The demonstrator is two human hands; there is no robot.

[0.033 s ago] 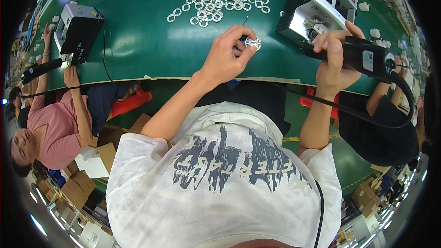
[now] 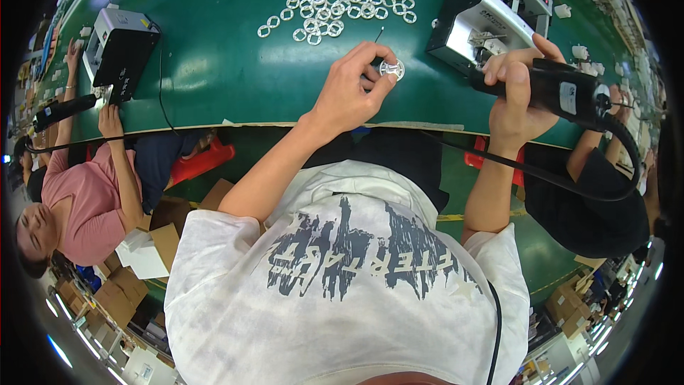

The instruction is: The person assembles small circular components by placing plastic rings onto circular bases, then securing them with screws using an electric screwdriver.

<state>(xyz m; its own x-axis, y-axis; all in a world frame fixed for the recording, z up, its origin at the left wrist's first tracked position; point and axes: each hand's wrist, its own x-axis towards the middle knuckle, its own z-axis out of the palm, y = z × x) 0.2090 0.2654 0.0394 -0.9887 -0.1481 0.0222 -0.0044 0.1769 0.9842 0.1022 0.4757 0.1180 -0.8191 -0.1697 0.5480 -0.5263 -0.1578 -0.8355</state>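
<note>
My left hand (image 2: 358, 84) is closed in a pinch on a small round white plastic part (image 2: 391, 69), held just above the green table. A thin dark stem with a pale tip (image 2: 380, 33) shows beyond its knuckles; what it belongs to is hidden. My right hand (image 2: 524, 96) is wrapped round a black electric screwdriver (image 2: 566, 93) with a thick cable. The screwdriver lies nearly level, its front end at the open side of a black and silver screw feeder (image 2: 474, 18). Its bit is hard to make out there.
Several white rings (image 2: 335, 3) lie loosely grouped on the green table (image 2: 235, 64), beyond my left hand. At the left, a co-worker in a pink shirt (image 2: 92, 207) works at another feeder (image 2: 121, 50). Another person in black (image 2: 591, 214) sits at my right. White parts (image 2: 581, 52) lie beyond my feeder.
</note>
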